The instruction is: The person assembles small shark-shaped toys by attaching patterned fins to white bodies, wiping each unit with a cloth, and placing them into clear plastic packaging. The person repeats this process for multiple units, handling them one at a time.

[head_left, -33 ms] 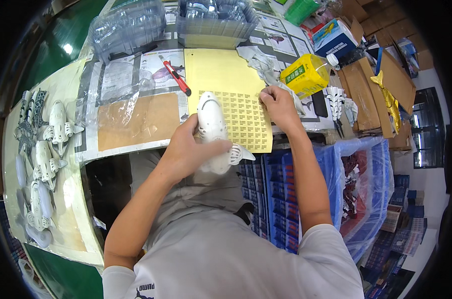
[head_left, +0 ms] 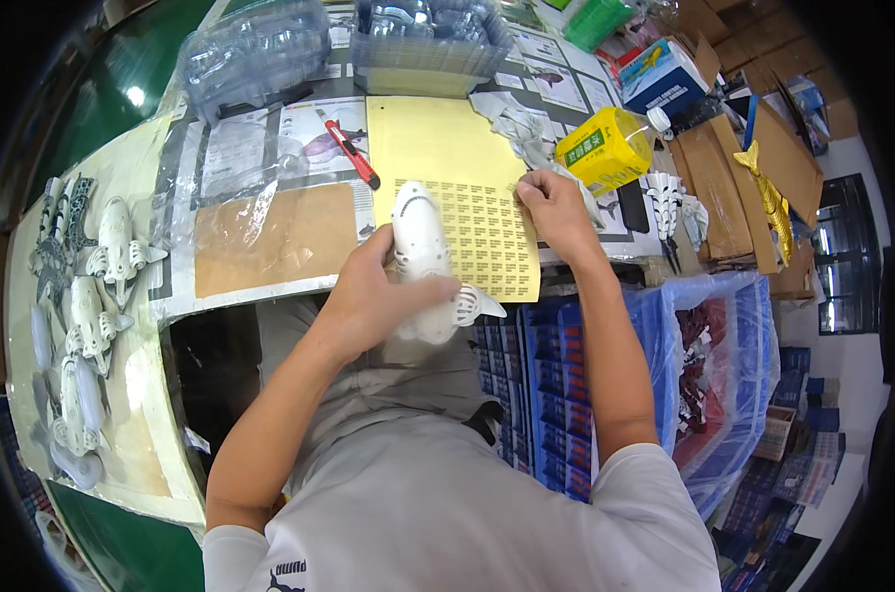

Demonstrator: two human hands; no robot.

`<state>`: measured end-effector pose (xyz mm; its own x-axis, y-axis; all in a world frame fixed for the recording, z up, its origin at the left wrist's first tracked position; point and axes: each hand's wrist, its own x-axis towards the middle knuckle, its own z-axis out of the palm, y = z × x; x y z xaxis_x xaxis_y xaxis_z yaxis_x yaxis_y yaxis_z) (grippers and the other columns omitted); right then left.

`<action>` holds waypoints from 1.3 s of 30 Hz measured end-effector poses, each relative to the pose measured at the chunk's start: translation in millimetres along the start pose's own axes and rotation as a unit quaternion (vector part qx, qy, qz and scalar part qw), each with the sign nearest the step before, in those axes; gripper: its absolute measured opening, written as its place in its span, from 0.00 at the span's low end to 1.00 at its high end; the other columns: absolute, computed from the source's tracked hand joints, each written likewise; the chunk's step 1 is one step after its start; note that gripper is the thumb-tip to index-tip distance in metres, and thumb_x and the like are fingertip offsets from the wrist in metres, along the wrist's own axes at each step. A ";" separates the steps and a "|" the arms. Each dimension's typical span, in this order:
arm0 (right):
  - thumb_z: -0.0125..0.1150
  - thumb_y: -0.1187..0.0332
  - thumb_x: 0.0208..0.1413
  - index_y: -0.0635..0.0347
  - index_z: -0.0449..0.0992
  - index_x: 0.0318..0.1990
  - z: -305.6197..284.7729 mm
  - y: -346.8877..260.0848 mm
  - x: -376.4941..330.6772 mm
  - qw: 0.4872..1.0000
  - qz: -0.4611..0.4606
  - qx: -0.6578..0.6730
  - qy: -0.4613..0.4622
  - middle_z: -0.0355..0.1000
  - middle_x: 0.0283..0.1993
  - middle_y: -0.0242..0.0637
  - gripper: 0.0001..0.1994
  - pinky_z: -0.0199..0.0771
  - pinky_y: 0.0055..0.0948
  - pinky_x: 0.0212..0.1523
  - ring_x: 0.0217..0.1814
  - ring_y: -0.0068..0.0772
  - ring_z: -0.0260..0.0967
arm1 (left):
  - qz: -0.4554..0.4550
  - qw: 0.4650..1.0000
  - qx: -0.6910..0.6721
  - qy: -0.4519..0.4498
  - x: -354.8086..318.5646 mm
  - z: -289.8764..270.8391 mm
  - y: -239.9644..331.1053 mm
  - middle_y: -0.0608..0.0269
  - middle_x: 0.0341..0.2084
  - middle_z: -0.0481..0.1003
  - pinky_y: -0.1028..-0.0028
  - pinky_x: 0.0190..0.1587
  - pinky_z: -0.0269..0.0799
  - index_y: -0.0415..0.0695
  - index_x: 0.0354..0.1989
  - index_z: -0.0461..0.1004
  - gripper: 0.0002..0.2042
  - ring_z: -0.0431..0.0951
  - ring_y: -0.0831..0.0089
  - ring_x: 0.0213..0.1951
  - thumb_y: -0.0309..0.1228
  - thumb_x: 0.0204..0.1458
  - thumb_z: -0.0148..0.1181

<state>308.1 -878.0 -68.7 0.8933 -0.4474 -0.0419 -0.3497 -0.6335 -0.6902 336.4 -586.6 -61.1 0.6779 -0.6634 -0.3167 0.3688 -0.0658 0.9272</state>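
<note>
My left hand [head_left: 373, 306] is wrapped round a white toy shark [head_left: 421, 235], held belly up with its snout pointing away from me; its lower part blurs near the hand. Under and behind the shark lies a yellow sticker sheet [head_left: 408, 133], its lower half covered in rows of small dark-printed labels. At the sheet's right edge my right hand [head_left: 558, 212] is closed, thumb and forefinger pinched on the edge of the sheet; whether a single label is between them is too small to tell. A red box cutter [head_left: 352, 156] rests on the sheet's left edge.
More white toy sharks [head_left: 115, 242] lie on the side table at left. Clear plastic trays [head_left: 423, 74] stand at the back. To the right are a yellow bottle [head_left: 605, 150], white jointed parts [head_left: 665, 202], a golden toy fish [head_left: 766, 192] and a blue plastic-lined bin [head_left: 655, 326].
</note>
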 end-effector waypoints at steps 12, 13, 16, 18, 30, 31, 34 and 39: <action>0.61 0.63 0.72 0.65 0.79 0.54 0.4 -103.2 -60.2 0.935 -0.043 0.216 -0.279 0.77 0.48 0.29 0.14 0.82 0.26 0.39 0.49 0.20 0.74 | 0.073 0.996 0.041 -0.012 -16.9 -8.5 -5.1 0.56 0.47 0.81 0.69 0.51 0.79 0.35 0.63 0.72 0.36 0.81 0.71 0.47 0.36 0.46 0.82; 0.61 0.63 0.72 0.65 0.79 0.54 2.1 -105.6 -60.5 0.936 -0.046 0.212 -0.279 0.77 0.48 0.29 0.14 0.81 0.26 0.39 0.49 0.20 0.74 | 0.077 0.996 0.043 -0.008 -17.4 -9.6 -6.4 0.55 0.48 0.81 0.68 0.52 0.79 0.35 0.64 0.72 0.38 0.82 0.69 0.48 0.38 0.45 0.82; 0.61 0.63 0.72 0.65 0.79 0.54 5.5 -106.8 -61.8 0.944 -0.047 0.189 -0.267 0.78 0.47 0.29 0.14 0.81 0.26 0.39 0.48 0.19 0.74 | 0.090 0.993 0.078 0.000 -18.8 -12.6 -8.1 0.54 0.48 0.82 0.67 0.52 0.78 0.35 0.63 0.73 0.38 0.82 0.67 0.48 0.40 0.45 0.82; 0.61 0.63 0.72 0.65 0.79 0.54 7.6 -106.1 -62.5 0.948 -0.060 0.171 -0.262 0.78 0.46 0.29 0.14 0.81 0.25 0.40 0.47 0.19 0.74 | 0.102 0.990 0.096 0.008 -20.2 -13.4 -8.5 0.53 0.48 0.82 0.66 0.53 0.78 0.35 0.62 0.73 0.38 0.83 0.66 0.48 0.41 0.44 0.82; 0.65 0.64 0.65 0.67 0.78 0.45 24.3 -105.9 -81.2 0.974 -0.161 0.083 -0.137 0.80 0.40 0.43 0.13 0.77 0.33 0.42 0.39 0.30 0.76 | 0.092 0.988 0.123 0.025 -30.1 -10.4 -7.0 0.48 0.44 0.84 0.63 0.51 0.79 0.34 0.61 0.73 0.38 0.86 0.59 0.45 0.42 0.44 0.81; 0.66 0.64 0.65 0.67 0.78 0.46 26.1 -103.5 -81.7 0.982 -0.138 0.056 -0.116 0.79 0.41 0.43 0.13 0.77 0.33 0.42 0.40 0.29 0.76 | 0.066 0.989 0.127 0.038 -31.4 -10.9 -7.1 0.47 0.43 0.84 0.62 0.51 0.80 0.34 0.61 0.73 0.38 0.86 0.57 0.44 0.42 0.44 0.81; 0.69 0.64 0.63 0.65 0.75 0.52 38.1 -103.4 -77.7 0.974 -0.169 0.103 -0.112 0.76 0.46 0.39 0.16 0.77 0.30 0.43 0.45 0.27 0.75 | 0.141 0.968 0.199 0.060 -39.8 -15.5 -10.2 0.49 0.41 0.84 0.62 0.48 0.81 0.35 0.57 0.74 0.33 0.86 0.61 0.42 0.39 0.45 0.80; 0.72 0.65 0.63 0.69 0.71 0.61 67.8 -111.0 -81.7 0.851 -0.023 0.432 -0.297 0.78 0.45 0.38 0.25 0.79 0.23 0.29 0.33 0.23 0.76 | 0.161 0.975 0.153 0.022 -76.3 -42.6 -18.5 0.47 0.44 0.84 0.61 0.50 0.80 0.36 0.57 0.74 0.33 0.86 0.57 0.45 0.37 0.43 0.80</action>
<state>293.1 -728.3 -37.7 0.9754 0.1270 -0.1803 -0.2009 0.1746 -0.9639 304.9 -503.1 -62.6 0.7560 -0.6545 -0.0016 -0.0698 -0.0830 0.9941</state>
